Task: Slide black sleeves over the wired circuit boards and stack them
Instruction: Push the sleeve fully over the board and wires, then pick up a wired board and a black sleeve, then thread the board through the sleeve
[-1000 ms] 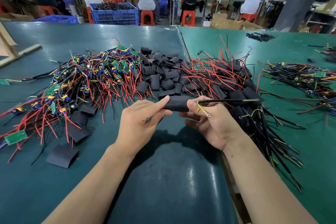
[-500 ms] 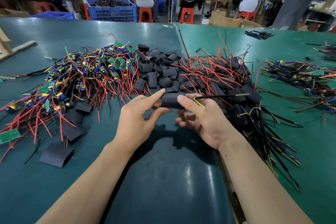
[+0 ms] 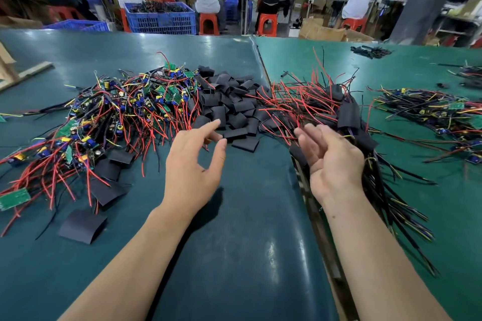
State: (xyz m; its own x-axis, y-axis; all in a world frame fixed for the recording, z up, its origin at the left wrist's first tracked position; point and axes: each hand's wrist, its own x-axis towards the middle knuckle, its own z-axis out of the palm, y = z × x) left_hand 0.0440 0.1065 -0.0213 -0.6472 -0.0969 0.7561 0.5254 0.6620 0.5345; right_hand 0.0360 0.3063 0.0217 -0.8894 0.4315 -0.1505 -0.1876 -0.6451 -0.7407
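Both hands were empty: left hand [image 3: 193,164] spread just short of the sleeve pile [image 3: 229,107], right hand [image 3: 331,156] spread by the sleeved stack [image 3: 347,117] to its right. Bare boards [image 3: 125,109] sat left of it; tangled wires could've dragged extras.

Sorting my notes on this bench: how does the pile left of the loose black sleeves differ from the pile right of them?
The left pile shows bare green boards with blue and yellow parts; the right pile shows boards already in black sleeves. The left pile lies spread wide; the right pile lies stacked by the right hand. Both trail red and black wires.
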